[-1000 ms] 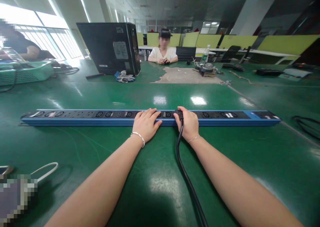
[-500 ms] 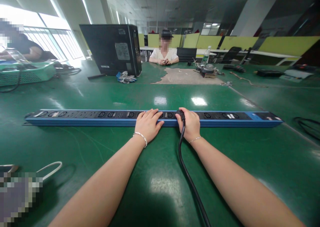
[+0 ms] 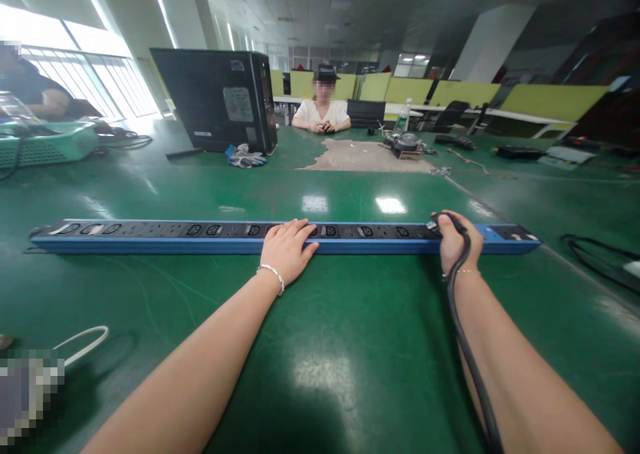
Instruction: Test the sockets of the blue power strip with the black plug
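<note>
A long blue power strip [image 3: 230, 247] with a black socket face lies across the green table. My left hand [image 3: 287, 246] rests flat on its middle, fingers spread over the sockets. My right hand [image 3: 460, 241] is closed around the plug end of a black power cord [image 3: 467, 347], above the strip's right part. Its metal prongs show at the left of my fingers, out of the sockets. From my grip the cord runs down along my right forearm to the bottom edge.
A black computer case [image 3: 210, 101] stands behind the strip, with gloves [image 3: 245, 156] beside it. A green basket [image 3: 55, 142] sits at the left. A person [image 3: 323, 111] sits across the table. Coiled black cable [image 3: 595, 261] lies at the right.
My right hand has pulled the plug out of a middle socket and carried it right along the strip. My left hand stays on the strip. The view has shifted slightly.
</note>
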`<control>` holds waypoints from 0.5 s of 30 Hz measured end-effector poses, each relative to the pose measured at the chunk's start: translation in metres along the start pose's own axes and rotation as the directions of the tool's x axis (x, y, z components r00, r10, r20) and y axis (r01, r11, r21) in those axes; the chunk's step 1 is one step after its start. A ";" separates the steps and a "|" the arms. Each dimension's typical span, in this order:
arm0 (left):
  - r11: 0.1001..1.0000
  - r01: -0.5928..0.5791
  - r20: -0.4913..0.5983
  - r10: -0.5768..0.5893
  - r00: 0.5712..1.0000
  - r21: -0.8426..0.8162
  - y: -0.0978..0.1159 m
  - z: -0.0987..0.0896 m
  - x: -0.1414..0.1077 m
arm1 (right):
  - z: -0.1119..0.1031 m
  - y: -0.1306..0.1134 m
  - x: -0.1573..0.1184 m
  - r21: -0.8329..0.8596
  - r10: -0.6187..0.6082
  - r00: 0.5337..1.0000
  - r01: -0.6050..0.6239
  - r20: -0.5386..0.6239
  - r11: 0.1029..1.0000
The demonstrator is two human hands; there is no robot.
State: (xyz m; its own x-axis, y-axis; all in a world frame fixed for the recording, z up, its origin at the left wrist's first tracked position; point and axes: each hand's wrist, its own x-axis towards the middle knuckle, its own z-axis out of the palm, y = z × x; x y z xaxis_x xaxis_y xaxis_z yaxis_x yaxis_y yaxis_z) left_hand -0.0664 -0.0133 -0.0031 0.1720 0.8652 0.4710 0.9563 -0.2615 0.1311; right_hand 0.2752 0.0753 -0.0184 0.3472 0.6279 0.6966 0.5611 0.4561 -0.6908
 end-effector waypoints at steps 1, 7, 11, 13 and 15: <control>1.000 -0.003 -0.001 0.003 1.000 0.006 0.000 0.000 0.000 | -0.006 0.006 0.002 0.029 0.078 0.997 -0.078 -0.011 0.997; 0.999 -0.014 -0.009 0.015 1.000 0.033 0.000 0.000 0.001 | -0.007 -0.004 -0.002 -0.013 0.207 0.976 -0.207 0.064 0.978; 0.999 -0.013 -0.011 0.014 1.000 0.031 -0.001 0.001 0.001 | -0.004 -0.014 -0.003 -0.076 0.197 0.976 -0.190 0.090 0.979; 1.000 -0.015 -0.016 0.015 1.000 0.027 -0.001 0.001 0.001 | -0.004 -0.018 -0.003 -0.132 0.178 0.977 -0.162 0.116 0.978; 1.000 -0.017 -0.019 0.017 1.000 0.026 -0.001 0.001 0.000 | -0.004 -0.021 -0.004 -0.190 0.171 0.976 -0.145 0.131 0.971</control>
State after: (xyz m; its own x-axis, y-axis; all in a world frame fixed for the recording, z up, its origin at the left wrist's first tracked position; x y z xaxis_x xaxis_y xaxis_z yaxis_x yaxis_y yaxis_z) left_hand -0.0670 -0.0125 -0.0035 0.1843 0.8524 0.4894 0.9589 -0.2651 0.1007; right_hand 0.2652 0.0607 -0.0054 0.3363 0.7740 0.5364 0.6376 0.2321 -0.7346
